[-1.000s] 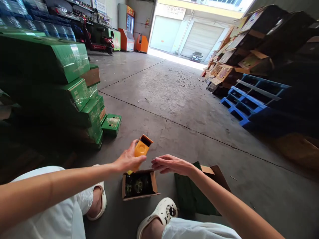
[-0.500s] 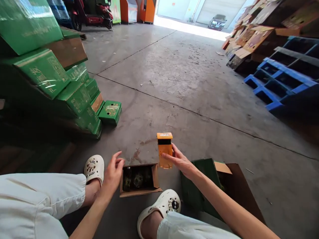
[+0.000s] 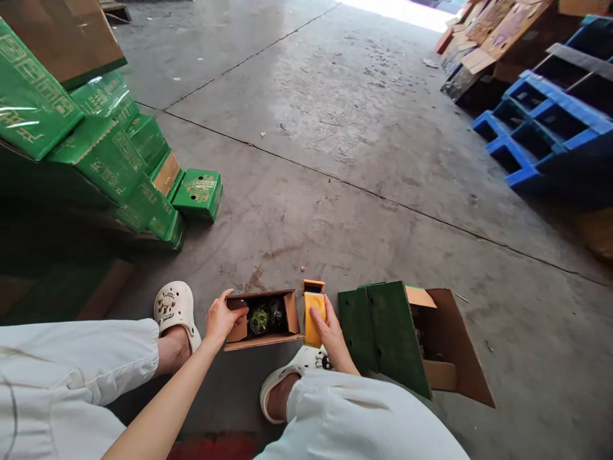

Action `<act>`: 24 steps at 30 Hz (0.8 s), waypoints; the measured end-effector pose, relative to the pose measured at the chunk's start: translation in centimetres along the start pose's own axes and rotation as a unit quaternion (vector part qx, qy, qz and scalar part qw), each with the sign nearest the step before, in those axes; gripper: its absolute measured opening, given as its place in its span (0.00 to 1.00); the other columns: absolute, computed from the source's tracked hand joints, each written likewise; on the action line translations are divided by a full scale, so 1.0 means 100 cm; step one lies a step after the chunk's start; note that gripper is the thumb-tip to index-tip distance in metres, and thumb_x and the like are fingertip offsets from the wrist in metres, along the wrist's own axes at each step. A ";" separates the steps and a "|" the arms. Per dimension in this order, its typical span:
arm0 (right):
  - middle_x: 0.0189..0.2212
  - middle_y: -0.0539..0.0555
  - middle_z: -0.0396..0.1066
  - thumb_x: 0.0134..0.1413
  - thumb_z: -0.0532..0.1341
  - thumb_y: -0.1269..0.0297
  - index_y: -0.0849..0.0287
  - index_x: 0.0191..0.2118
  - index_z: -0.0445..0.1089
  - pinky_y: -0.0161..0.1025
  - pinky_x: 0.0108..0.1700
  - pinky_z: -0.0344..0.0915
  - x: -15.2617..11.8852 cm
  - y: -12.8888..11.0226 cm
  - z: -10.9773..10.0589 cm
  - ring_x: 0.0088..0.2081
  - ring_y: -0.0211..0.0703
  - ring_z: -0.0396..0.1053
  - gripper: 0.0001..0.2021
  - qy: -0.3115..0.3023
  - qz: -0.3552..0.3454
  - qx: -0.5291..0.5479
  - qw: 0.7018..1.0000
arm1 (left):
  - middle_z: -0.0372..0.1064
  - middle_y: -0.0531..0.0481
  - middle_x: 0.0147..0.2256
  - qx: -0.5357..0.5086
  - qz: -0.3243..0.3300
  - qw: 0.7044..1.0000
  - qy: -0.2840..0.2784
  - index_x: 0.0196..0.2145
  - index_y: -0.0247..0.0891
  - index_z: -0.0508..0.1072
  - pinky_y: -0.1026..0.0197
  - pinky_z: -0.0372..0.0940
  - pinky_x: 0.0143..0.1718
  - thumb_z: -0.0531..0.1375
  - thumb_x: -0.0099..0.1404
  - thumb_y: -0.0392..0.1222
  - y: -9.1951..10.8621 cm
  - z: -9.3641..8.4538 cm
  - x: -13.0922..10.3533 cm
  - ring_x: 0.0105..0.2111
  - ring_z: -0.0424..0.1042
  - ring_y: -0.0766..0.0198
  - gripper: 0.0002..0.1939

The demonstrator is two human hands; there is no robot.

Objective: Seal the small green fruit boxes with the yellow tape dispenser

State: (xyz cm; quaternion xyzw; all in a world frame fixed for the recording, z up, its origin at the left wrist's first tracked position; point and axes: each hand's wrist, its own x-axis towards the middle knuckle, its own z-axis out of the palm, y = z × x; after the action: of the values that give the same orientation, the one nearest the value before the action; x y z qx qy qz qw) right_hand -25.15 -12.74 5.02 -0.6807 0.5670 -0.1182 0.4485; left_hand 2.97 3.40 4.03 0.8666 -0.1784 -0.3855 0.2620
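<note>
My left hand (image 3: 223, 319) grips the left end of a small open cardboard box (image 3: 263, 345), its thumb over the flap and its fingers at the outer edge. Inside the box sit a green round item (image 3: 259, 319) and darker ones in shiny clear wrapping, too dim to name. My right hand (image 3: 330, 332) is wrapped around a yellow-orange handheld case (image 3: 313, 314) with a dark gap below its top. I hold this case upright, just right of the box.
A larger green carton (image 3: 390, 332) lies open on its side at right. Green boxes (image 3: 108, 153) are stacked at left, with a single green box (image 3: 198, 191) beside them. Blue pallets (image 3: 550, 121) and brown cartons (image 3: 512, 32) stand far right. My white clogs (image 3: 175, 306) flank the small box.
My left hand has moved right and taken hold of the box's left end. My right hand has brought the yellow-orange case lower, beside the box. The view has tilted downward.
</note>
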 end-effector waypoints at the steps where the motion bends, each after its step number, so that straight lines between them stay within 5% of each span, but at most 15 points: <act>1: 0.67 0.58 0.68 0.66 0.57 0.44 0.50 0.77 0.49 0.46 0.62 0.69 0.003 -0.007 0.004 0.63 0.52 0.71 0.39 -0.020 -0.001 0.006 1.000 | 0.79 0.46 0.42 0.020 0.009 1.000 0.018 0.66 0.44 0.65 0.56 0.71 0.45 0.71 0.62 0.53 0.000 -0.001 -0.001 0.44 0.81 0.51 0.38; 4: 0.63 0.58 0.72 0.55 0.68 0.50 0.52 0.77 0.46 0.46 0.62 0.68 0.010 -0.027 0.012 0.60 0.54 0.73 0.49 -0.081 -0.009 0.005 0.997 | 0.77 0.41 0.49 0.073 0.036 0.996 0.048 0.60 0.43 0.71 0.55 0.69 0.50 0.72 0.61 0.51 0.008 -0.004 -0.002 0.53 0.77 0.47 0.32; 9: 0.57 0.58 0.76 0.51 0.72 0.52 0.49 0.78 0.44 0.47 0.57 0.70 0.013 -0.038 0.023 0.53 0.55 0.78 0.54 -0.083 0.041 -0.074 0.993 | 0.77 0.43 0.49 0.088 0.044 0.995 0.005 0.54 0.44 0.75 0.54 0.67 0.54 0.73 0.58 0.46 0.030 -0.015 0.008 0.53 0.76 0.48 0.26; 12: 0.61 0.61 0.74 0.50 0.73 0.51 0.50 0.77 0.50 0.47 0.59 0.68 0.011 -0.040 0.027 0.57 0.58 0.75 0.52 -0.083 0.054 -0.118 0.988 | 0.78 0.44 0.47 -0.051 0.000 0.994 -0.099 0.59 0.43 0.70 0.54 0.69 0.52 0.74 0.57 0.48 0.034 -0.031 0.008 0.49 0.79 0.52 0.34; 16: 0.62 0.61 0.72 0.51 0.73 0.51 0.51 0.76 0.53 0.45 0.59 0.66 0.011 -0.043 0.025 0.61 0.58 0.72 0.50 -0.092 0.058 -0.127 0.986 | 0.70 0.41 0.60 -0.288 -0.078 0.920 -0.255 0.62 0.50 0.67 0.53 0.73 0.48 0.67 0.59 0.71 0.037 -0.057 0.003 0.50 0.80 0.53 0.40; 19: 0.60 0.61 0.74 0.52 0.72 0.49 0.51 0.75 0.54 0.46 0.59 0.66 0.010 -0.043 0.023 0.59 0.58 0.73 0.48 -0.095 0.063 -0.133 0.985 | 0.63 0.38 0.65 -0.288 -0.145 0.917 -0.236 0.52 0.46 0.70 0.47 0.74 0.46 0.60 0.58 0.81 0.048 -0.064 0.002 0.50 0.80 0.50 0.40; 24: 0.63 0.60 0.72 0.53 0.70 0.47 0.52 0.74 0.58 0.46 0.61 0.65 0.008 -0.037 0.022 0.61 0.58 0.72 0.45 -0.105 0.058 -0.134 0.984 | 0.73 0.42 0.58 -0.251 -0.141 0.933 -0.218 0.51 0.44 0.68 0.46 0.75 0.46 0.70 0.61 0.62 0.049 -0.050 0.004 0.47 0.79 0.54 0.29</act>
State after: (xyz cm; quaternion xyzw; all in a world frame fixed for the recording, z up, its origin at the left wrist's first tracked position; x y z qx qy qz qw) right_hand -20.96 -12.55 6.22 -0.7094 0.5658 0.0576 0.4163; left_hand 6.50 0.87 9.54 0.6836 -0.0044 -0.6302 0.3681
